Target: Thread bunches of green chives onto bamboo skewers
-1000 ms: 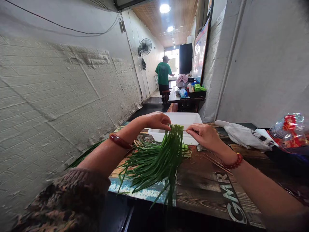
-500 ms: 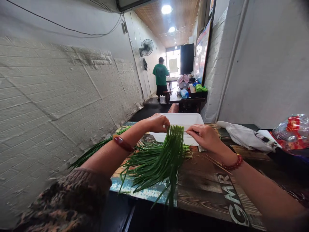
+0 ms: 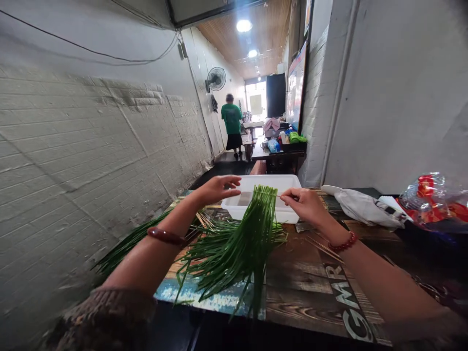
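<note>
My right hand [image 3: 303, 202] pinches one end of a thin skewer. A row of green chives [image 3: 260, 209] hangs from that skewer near their cut ends, the long leaves drooping toward me. My left hand [image 3: 221, 187] is apart from the chives, to their left, with its fingers stretched and nothing in them. Under the hanging row lies a pile of loose chives [image 3: 215, 251] on the wooden table [image 3: 300, 292]. Just behind the row stands a white plastic tub [image 3: 234, 210].
More chives [image 3: 133, 243] lie at the table's left edge. Bare skewers [image 3: 325, 249] rest near my right wrist, others by my left forearm. A pale cap [image 3: 365, 207] and a clear plastic bag [image 3: 426, 197] sit at the right. A person in green [image 3: 231, 119] stands far back.
My left hand has let go at the left end of the row and moved left, its fingers opening. The right hand still holds the skewer. The view has shifted slightly.
</note>
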The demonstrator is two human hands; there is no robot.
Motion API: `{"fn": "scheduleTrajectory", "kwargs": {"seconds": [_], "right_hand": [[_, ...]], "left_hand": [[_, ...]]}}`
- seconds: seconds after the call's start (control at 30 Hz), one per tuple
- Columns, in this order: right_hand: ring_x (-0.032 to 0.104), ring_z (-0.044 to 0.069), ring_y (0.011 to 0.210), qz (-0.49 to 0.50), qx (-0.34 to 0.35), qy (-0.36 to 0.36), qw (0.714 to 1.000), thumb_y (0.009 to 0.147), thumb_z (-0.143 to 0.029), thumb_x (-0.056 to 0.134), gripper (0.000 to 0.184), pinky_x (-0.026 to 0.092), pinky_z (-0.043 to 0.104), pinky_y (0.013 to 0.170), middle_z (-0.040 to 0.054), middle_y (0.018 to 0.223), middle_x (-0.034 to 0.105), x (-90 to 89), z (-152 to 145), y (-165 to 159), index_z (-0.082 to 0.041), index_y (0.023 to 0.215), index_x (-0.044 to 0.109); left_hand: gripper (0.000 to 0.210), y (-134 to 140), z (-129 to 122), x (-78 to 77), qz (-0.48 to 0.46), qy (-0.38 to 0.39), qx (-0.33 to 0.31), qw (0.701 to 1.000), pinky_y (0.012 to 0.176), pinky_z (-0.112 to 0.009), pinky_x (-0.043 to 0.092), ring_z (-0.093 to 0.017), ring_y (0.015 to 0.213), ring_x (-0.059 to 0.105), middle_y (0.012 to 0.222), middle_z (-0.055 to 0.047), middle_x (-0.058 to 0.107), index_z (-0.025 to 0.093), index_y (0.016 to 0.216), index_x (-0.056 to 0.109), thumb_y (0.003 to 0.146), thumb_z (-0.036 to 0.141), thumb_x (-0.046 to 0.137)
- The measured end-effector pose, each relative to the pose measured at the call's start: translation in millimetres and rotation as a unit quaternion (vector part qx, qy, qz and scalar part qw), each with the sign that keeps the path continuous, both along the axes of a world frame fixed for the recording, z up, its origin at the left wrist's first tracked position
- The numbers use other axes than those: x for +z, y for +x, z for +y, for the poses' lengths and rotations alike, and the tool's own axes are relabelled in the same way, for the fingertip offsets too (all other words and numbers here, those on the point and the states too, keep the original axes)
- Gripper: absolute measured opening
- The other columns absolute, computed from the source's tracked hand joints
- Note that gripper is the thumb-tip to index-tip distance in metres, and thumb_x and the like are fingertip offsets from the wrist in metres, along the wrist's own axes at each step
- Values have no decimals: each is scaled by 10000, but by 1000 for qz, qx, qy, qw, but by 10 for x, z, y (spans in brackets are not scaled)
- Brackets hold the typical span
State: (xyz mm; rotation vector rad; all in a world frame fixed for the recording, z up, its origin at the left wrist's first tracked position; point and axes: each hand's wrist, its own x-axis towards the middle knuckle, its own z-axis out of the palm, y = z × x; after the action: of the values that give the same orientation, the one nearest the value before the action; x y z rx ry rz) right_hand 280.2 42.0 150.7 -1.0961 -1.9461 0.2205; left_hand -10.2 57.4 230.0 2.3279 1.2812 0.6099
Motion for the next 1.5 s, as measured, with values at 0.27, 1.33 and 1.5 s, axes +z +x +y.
{"fn": "scheduleTrajectory", "kwargs": {"seconds": [0.27, 1.33, 1.5], "right_hand": [[599, 166, 616, 48, 40, -11, 998, 876, -303, 555, 213, 407, 258, 579, 7, 661, 686, 50, -40, -249, -199, 756, 698], [572, 151, 574, 18, 21, -38, 999, 843, -356, 592, 215, 350, 258, 545, 6, 618, 663, 237, -193, -528, -187, 739, 674], [575, 157, 580, 5, 10, -39, 999, 838, -363, 595, 227, 342, 262, 546, 11, 612, 659, 235, -176, -548, -186, 712, 660]], "left_hand": [[428, 316, -218, -523, -299, -150, -52, 941, 887, -314, 461, -193, 954, 628, 1027, -97, 713, 130, 1055, 693, 770, 448, 695], [344, 181, -391, -677, -278, -128, 24, 952, 622, -224, 402, -112, 637, 535, 683, 14, 636, 114, 831, 690, 719, 438, 713], [304, 176, -358, -709, -237, -48, 51, 969, 598, -215, 388, -112, 639, 514, 666, 20, 609, 116, 775, 676, 751, 419, 669]]}}
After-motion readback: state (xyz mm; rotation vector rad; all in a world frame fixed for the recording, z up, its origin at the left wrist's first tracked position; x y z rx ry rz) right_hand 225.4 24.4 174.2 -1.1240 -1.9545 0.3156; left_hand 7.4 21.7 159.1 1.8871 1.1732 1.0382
